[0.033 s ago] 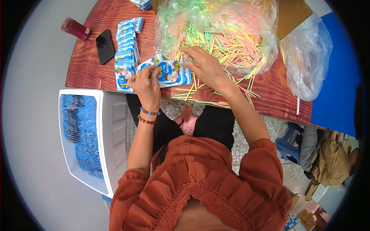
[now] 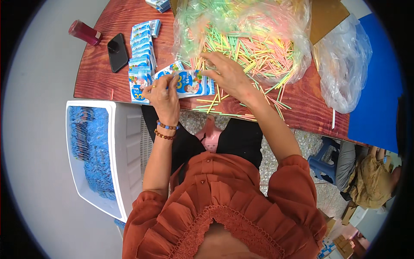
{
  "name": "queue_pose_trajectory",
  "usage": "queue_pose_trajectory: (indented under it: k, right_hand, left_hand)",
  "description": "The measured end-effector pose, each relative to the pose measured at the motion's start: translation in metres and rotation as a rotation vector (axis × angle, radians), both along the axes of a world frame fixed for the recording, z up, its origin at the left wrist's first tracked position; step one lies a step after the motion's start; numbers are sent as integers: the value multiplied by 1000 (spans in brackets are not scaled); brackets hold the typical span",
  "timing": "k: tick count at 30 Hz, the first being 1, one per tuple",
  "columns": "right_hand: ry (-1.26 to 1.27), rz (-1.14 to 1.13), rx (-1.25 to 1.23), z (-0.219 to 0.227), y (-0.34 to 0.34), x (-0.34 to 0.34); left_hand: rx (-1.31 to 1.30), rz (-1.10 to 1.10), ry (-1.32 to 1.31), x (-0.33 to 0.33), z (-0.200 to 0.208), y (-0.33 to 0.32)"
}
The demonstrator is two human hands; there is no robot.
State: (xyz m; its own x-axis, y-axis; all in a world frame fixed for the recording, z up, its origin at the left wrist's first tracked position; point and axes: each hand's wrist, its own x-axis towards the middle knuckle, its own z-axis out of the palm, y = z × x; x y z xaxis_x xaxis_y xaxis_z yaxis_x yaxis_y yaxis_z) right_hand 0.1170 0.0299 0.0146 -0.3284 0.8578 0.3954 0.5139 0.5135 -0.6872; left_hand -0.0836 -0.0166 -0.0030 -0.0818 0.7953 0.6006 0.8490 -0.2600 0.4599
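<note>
My left hand [image 2: 163, 93] pinches a blue and white printed packet [image 2: 189, 85] between thumb and fingers, near the table's front edge. Another such packet [image 2: 172, 68] lies partly beneath it, mostly covered. Over the held packet's right end is my right hand [image 2: 228, 75], its thumb by the packet's upper edge. The index finger reaches apart from the thumb, toward the heap of thin pastel sticks [image 2: 258, 54]. These pink, yellow and green sticks spill out of a clear plastic bag [image 2: 189, 26]. Whether the packet's mouth is parted cannot be made out.
Left of my hands runs a row of overlapping packets [image 2: 141, 47], beside a black phone [image 2: 117, 52] and a dark red bottle [image 2: 85, 32]. A white foam box [image 2: 113, 151] of blue packets stands at left. Crumpled plastic [image 2: 343, 64] and a blue stool [image 2: 323, 159] are at right.
My right hand has shifted very slightly left, and the held packet's face has tilted a little. The left hand keeps its place.
</note>
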Motion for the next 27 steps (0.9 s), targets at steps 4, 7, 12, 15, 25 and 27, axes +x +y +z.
queue_pose_trajectory:
  k: [4, 7, 12, 15, 25, 27]
  right_hand:
    - [-82, 69, 147, -3, 10, -17]
    - [45, 139, 22, 9, 9, -14]
    - [317, 158, -472, 16, 6, 15]
    - [423, 185, -517, 25, 6, 34]
    - [620, 154, -598, 4, -4, 41]
    - [617, 156, -593, 6, -5, 41]
  left_hand:
    - [100, -78, -199, -8, 1, 3]
    - [36, -158, -626, -4, 7, 1]
    - [-221, -336, -1118, 29, 29, 7]
    - [-302, -358, -1140, 47, 30, 14]
    - [-368, -302, -1639, 68, 11, 10]
    - [-364, -297, -1655, 70, 8, 8]
